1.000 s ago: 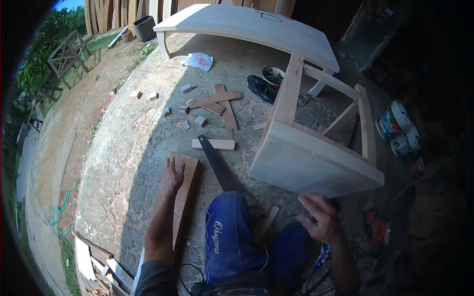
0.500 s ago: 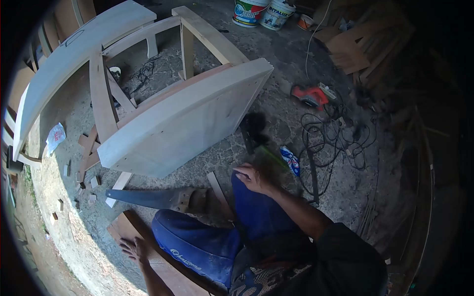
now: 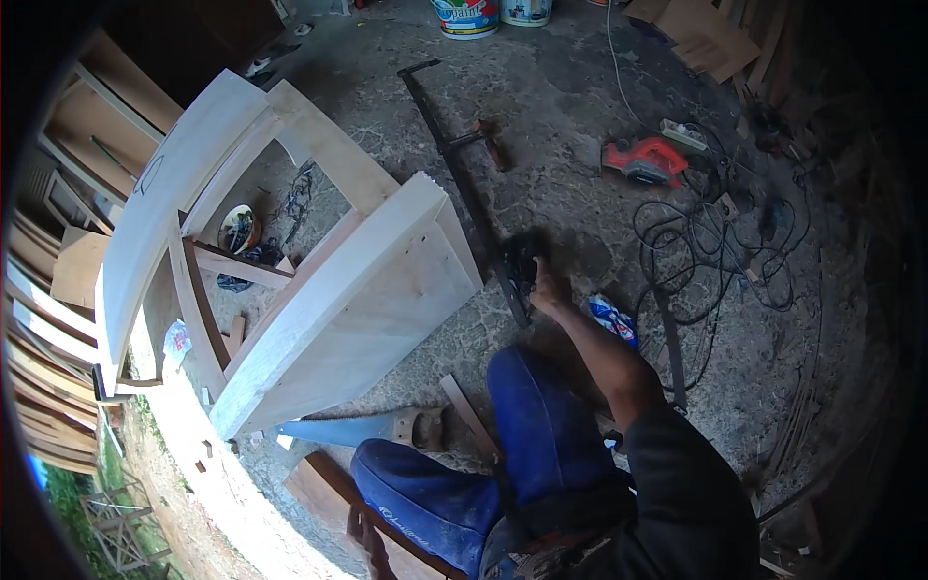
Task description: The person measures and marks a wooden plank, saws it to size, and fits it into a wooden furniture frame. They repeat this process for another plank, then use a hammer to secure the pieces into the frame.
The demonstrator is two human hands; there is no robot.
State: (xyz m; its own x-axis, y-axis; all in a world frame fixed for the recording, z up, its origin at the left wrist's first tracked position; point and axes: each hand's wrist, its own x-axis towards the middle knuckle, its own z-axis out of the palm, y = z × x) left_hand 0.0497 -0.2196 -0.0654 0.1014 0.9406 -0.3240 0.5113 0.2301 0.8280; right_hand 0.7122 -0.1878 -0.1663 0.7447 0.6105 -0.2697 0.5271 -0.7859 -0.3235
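Note:
My right hand (image 3: 548,290) reaches forward over the floor, beside a dark, blurred thing (image 3: 527,253) whose kind I cannot make out. Its fingertips are lost against that dark shape, so a grip cannot be told. Along there lies a long dark bar clamp (image 3: 461,179) with a side screw and handle. My left hand (image 3: 369,543), open and in shadow, rests at a brown wooden board (image 3: 319,493) beside my left leg. A handsaw (image 3: 358,427) with a wooden handle lies ahead of my knees, its blade partly under the pale wooden frame (image 3: 358,309).
A narrow wood strip (image 3: 469,411) lies between my knees. To the right are a blue-and-white packet (image 3: 614,321), a red power tool (image 3: 646,160) and tangled black cables (image 3: 696,256). Paint buckets (image 3: 466,17) stand at the back; wooden pieces (image 3: 53,348) line the left.
My right hand has left my right knee and stretched forward toward the dark thing. My view has shifted, bringing the whole bar clamp into sight. My left hand stays by the board.

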